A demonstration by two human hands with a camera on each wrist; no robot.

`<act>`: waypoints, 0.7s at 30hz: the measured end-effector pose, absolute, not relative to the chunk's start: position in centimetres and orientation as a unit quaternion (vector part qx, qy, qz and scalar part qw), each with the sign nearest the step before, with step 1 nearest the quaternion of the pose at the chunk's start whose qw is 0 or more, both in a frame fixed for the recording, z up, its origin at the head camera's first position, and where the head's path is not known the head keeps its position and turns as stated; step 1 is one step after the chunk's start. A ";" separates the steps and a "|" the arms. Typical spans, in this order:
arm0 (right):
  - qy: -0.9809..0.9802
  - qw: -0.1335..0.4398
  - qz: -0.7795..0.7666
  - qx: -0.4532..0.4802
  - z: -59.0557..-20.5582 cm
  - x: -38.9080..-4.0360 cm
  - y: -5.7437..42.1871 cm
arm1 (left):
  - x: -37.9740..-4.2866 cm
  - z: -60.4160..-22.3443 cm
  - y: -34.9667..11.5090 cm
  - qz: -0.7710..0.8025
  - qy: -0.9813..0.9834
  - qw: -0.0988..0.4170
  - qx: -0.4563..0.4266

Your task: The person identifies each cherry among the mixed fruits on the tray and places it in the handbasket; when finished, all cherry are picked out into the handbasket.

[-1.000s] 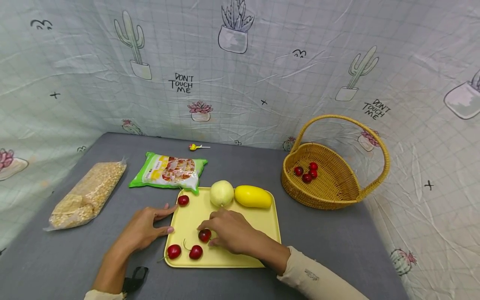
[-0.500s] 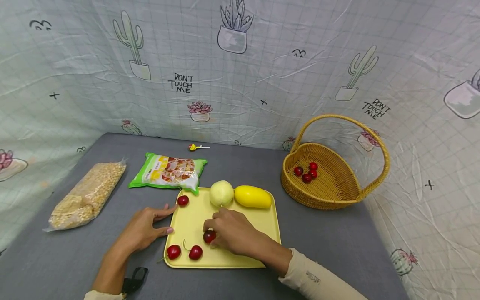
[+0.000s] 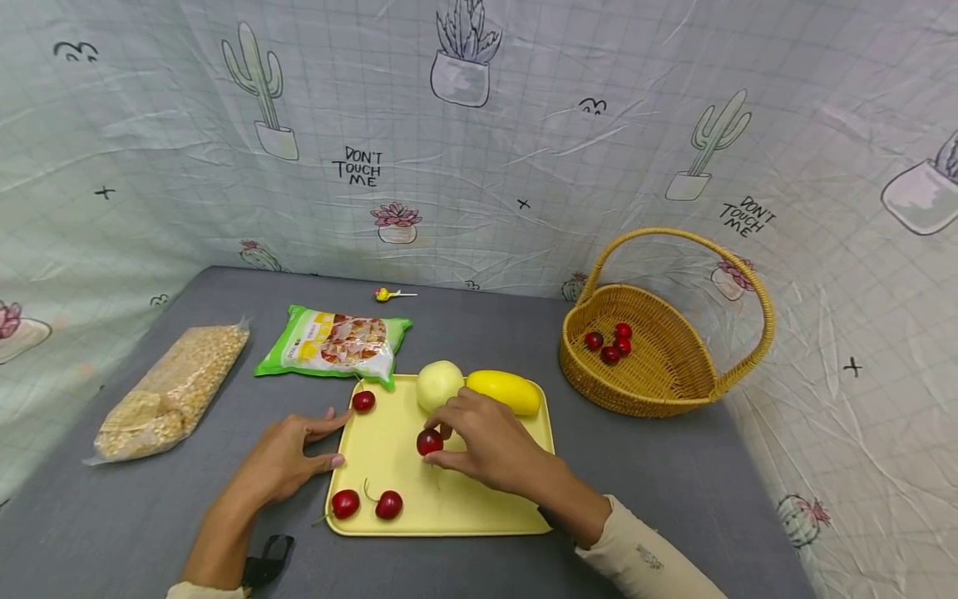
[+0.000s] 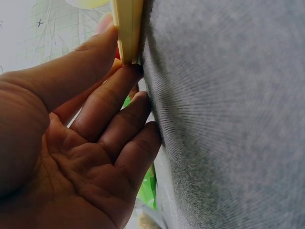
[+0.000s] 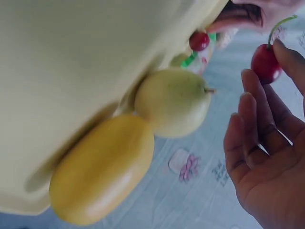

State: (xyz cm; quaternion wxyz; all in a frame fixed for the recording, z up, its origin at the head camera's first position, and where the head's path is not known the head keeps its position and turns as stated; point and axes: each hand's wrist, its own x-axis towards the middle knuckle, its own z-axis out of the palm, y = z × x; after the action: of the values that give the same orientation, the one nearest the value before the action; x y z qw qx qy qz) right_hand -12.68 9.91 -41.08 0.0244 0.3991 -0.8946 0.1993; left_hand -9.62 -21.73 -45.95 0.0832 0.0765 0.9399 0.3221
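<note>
My right hand (image 3: 490, 441) pinches a dark red cherry (image 3: 430, 442) between thumb and fingers over the yellow tray (image 3: 479, 520). In the right wrist view the cherry's green stem (image 5: 275, 29) points up past the thumb. My left hand (image 3: 280, 457) touches the tray's left edge with thumb and forefinger, its fingers loosely extended. Three more cherries are at the tray: one at the back left corner (image 3: 363, 401), and two near the front, a left one (image 3: 345, 504) and a right one (image 3: 388, 505). A pale round fruit (image 3: 439, 384) and a yellow oblong fruit (image 3: 505, 392) lie along the tray's back edge.
A wicker basket (image 3: 659, 405) with a tall handle stands right of the tray, several cherries (image 3: 609, 355) inside. Behind the tray lie a green-and-white food bag (image 3: 340, 343) and a lollipop (image 3: 385, 294). At the left is a clear bag of kernels (image 3: 175, 391).
My right hand has closed on the cherry and lifted it from the front middle of the tray, back and slightly right. My left hand stays at the tray's edge.
</note>
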 end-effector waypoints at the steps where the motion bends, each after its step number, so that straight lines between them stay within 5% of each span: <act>1: -0.895 0.030 0.209 0.393 -41.0 -12.7 10.1 | -9.6 -45.9 -21.7 0.322 0.940 0.083 0.077; 21: -0.865 0.203 0.327 0.322 -38.7 -15.1 15.3 | -9.8 -46.0 -21.7 0.317 0.941 0.092 0.071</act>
State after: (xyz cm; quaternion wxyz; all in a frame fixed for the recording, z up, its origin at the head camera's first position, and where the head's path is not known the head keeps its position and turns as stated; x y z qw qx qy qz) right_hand -15.07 15.32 -38.66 0.2032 0.3219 -0.8649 0.3271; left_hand -9.79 -21.75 -45.97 0.0918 0.0712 0.9412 0.3173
